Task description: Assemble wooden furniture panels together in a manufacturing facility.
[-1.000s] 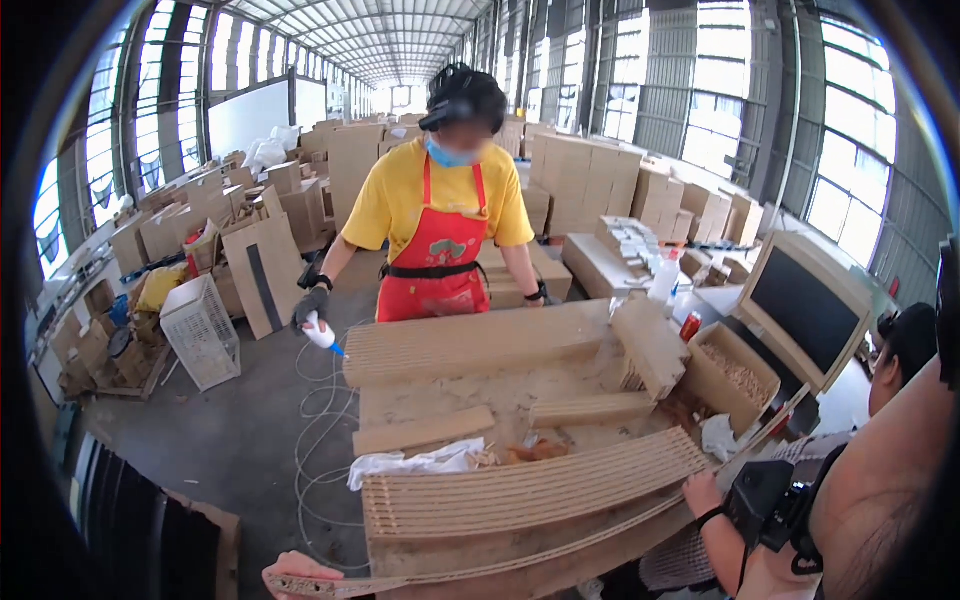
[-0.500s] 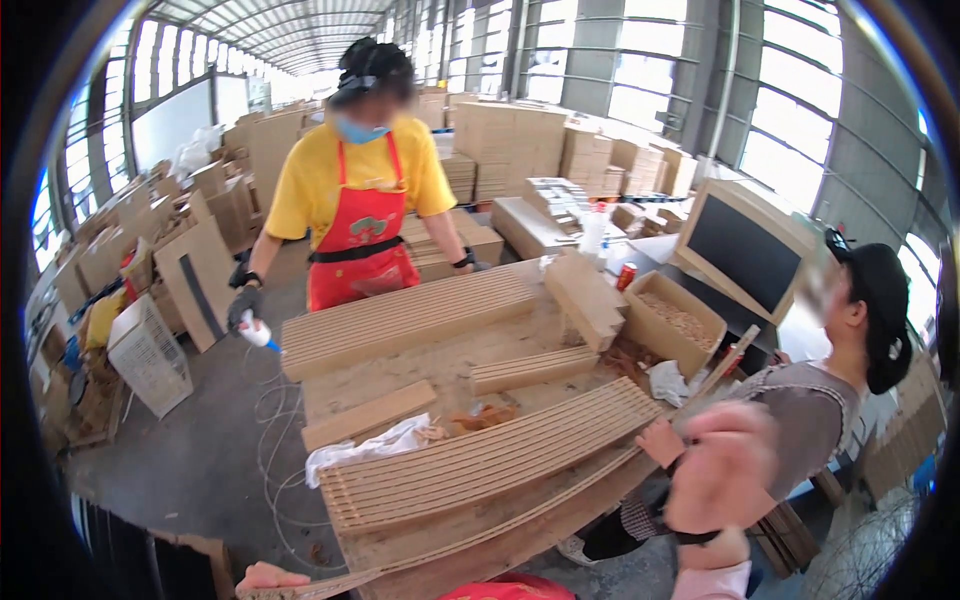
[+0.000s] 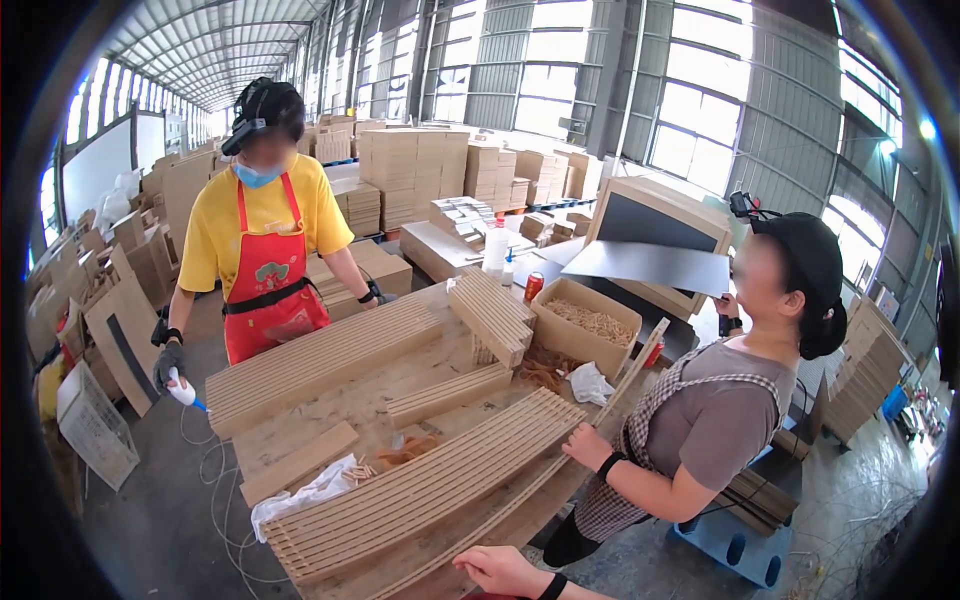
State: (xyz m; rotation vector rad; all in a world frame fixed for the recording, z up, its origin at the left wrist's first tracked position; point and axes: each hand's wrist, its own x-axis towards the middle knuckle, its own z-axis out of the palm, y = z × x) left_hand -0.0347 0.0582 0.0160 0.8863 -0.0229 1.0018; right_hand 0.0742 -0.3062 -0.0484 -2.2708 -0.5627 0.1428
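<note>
My right hand (image 3: 503, 572), with a dark wristband, is at the lower edge with its fingers curled together. Whatever it may hold is too small to make out. Close beside it runs a thin wooden strip (image 3: 520, 505) with small holes or notches along it, at the near side of the table. Beyond that lies a row of long wooden slats (image 3: 430, 485), packed side by side with holes along their edges. My left hand is out of view.
The wooden worktable (image 3: 465, 425) also bears a second slat row (image 3: 330, 365), a dowel box (image 3: 585, 318), a white cloth (image 3: 300, 500) and a red can (image 3: 534, 287). Across stands a person (image 3: 270, 270) with a glue bottle (image 3: 183, 390); at right, another person (image 3: 715, 410) holds a dark panel (image 3: 650, 268).
My right hand has come down from its raised place to beside the strip. My left hand has left the view, which has turned right. The person at right has lifted a panel.
</note>
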